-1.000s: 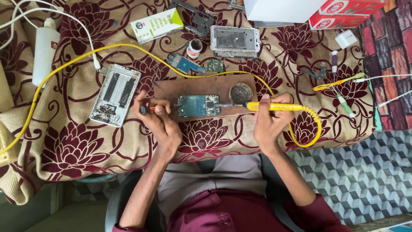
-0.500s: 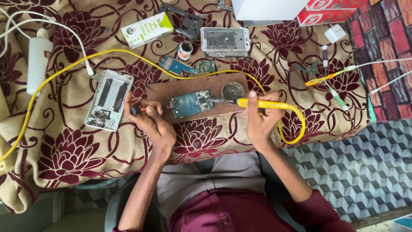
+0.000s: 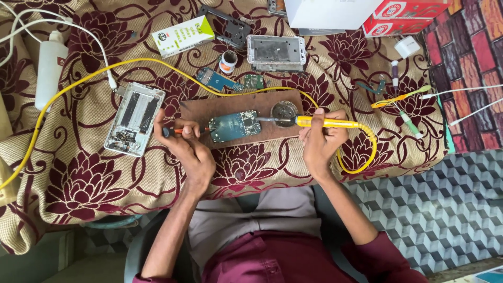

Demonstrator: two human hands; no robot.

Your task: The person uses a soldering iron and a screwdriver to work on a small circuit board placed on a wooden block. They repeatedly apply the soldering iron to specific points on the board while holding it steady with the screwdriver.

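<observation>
Right hand (image 3: 319, 144) closed around yellow-handled soldering iron (image 3: 327, 123), metal tip over small round tin (image 3: 284, 111). Left hand (image 3: 188, 149) pinches thin orange-shafted tool (image 3: 181, 131), point touching left edge of blue-green rectangular circuit board (image 3: 234, 126). Board lies on brown wooden slab (image 3: 209, 109), between 2 hands. Opened silver phone body (image 3: 134, 118) just left of left hand.

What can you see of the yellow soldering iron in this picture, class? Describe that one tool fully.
The soldering iron has a slim yellow, plastic-looking handle and a thin metal tip. It lies nearly level, tip pointing toward the small blue-green circuit board and passing over the round tin on the brown board. The right hand holds its handle. A yellow cord leaves its rear end, loops beside the hand and runs off across the flowered cloth.
</observation>
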